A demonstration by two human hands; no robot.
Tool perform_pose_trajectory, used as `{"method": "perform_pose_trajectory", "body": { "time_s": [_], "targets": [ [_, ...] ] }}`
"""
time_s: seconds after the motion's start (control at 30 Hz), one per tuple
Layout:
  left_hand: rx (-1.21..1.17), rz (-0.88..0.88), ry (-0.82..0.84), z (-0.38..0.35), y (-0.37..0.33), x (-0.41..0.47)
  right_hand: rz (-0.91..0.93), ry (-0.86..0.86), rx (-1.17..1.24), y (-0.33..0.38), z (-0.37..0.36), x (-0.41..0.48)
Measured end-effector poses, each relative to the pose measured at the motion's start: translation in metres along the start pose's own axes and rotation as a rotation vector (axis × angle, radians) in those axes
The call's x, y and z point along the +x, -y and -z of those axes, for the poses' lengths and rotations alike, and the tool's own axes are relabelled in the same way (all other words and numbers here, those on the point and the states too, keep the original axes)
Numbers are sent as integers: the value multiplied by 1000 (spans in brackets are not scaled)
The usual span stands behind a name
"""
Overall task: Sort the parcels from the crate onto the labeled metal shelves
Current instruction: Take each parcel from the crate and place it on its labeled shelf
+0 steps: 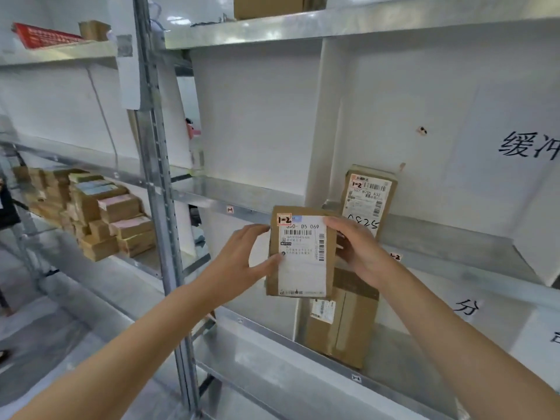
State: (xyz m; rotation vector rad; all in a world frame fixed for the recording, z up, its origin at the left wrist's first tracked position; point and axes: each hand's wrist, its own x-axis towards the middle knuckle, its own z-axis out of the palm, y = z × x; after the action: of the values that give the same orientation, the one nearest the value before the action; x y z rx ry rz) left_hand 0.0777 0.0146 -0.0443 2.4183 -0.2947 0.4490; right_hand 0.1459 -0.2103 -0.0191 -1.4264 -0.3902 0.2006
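Placement step: left hand (pixel 242 259) and right hand (pixel 353 247) grip the brown cardboard parcel marked 1-2 (pixel 301 253); next, likely stand it on the galvanised metal shelf (pixel 448 237) tagged 1-2

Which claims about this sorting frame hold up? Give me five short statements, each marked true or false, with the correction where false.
1. The left hand and the right hand both hold the held parcel, marked 1-2. True.
2. The standing parcel behind it is marked 1-1. False: its label also reads 1-2.
3. The edge tag beside the right hand reads 1-2. True.
4. The lower shelf holds nothing. False: a taped parcel stands on it.
5. Small boxes are stacked left of the upright post. True.
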Motion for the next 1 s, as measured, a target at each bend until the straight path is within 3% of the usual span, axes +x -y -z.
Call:
{"method": "perform_pose_trajectory", "body": {
  "time_s": [0.2, 0.43, 0.63, 1.0],
  "targets": [
    [-101, -172, 72, -9, -16, 31, 87, -170, -51, 32, 21, -24],
    [-231, -419, 203, -45, -85, 59, 126, -429, -91, 60, 82, -85],
    [-211, -475, 256, -85, -127, 69, 167, -604, -136, 88, 133, -109],
    [-103, -419, 297, -136, -145, 98, 217, -563, -191, 82, 186, -77]
  ]
}}
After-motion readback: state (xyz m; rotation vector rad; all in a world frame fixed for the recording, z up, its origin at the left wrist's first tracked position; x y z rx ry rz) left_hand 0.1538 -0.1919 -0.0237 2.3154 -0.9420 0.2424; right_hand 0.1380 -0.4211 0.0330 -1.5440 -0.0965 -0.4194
